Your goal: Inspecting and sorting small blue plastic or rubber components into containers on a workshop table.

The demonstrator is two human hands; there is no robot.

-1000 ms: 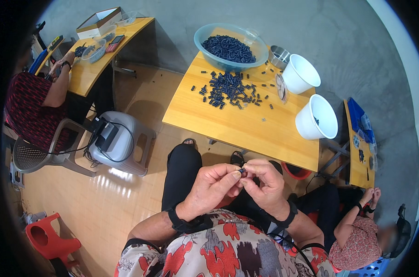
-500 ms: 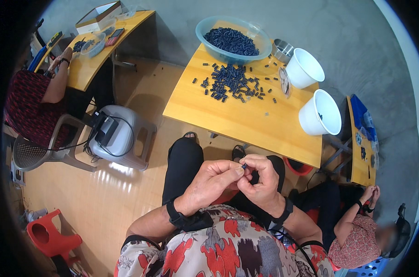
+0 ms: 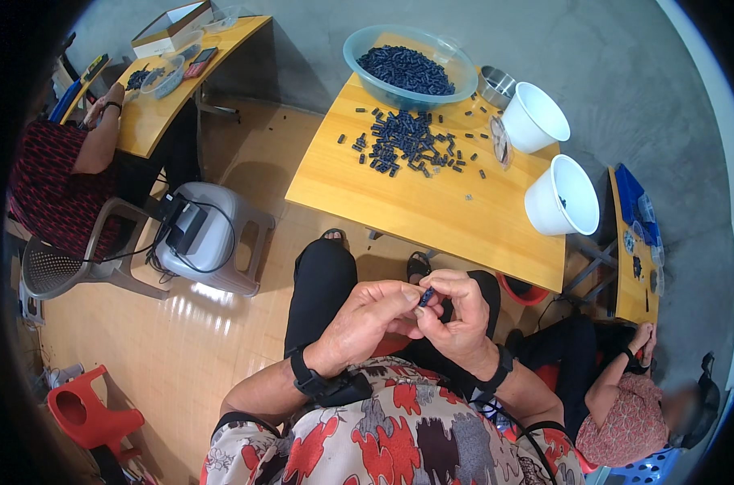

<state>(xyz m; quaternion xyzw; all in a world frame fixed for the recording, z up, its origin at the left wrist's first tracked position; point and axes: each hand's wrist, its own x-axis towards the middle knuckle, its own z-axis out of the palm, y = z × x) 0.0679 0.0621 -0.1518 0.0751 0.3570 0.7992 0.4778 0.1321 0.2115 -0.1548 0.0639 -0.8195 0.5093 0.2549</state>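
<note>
Above my lap, a small dark blue plastic piece (image 3: pixel 426 297) is pinched between my fingertips. My left hand (image 3: pixel 369 314) grips it from one side with thumb and fingers closed. From the other side my right hand (image 3: pixel 462 317) holds it too, its thumb and forefinger pressed together. My fingers cover part of the piece. Beyond my knees, a loose heap of similar dark pieces (image 3: pixel 407 139) lies on the wooden table (image 3: pixel 367 194). A translucent blue basin (image 3: pixel 456 87) full of more such pieces stands at the far edge.
Two white buckets (image 3: pixel 535 117) (image 3: pixel 551 212) stand at the table's right end, near a metal bowl (image 3: pixel 496 87). A grey stool (image 3: pixel 209 242) bearing a black adapter is to my left. Co-workers sit at the left table (image 3: pixel 153 125) and right table (image 3: pixel 628 295).
The dark piece has turned and shows more between my fingertips. My left fingers have shifted slightly back along it; both hands stay in place above my lap.
</note>
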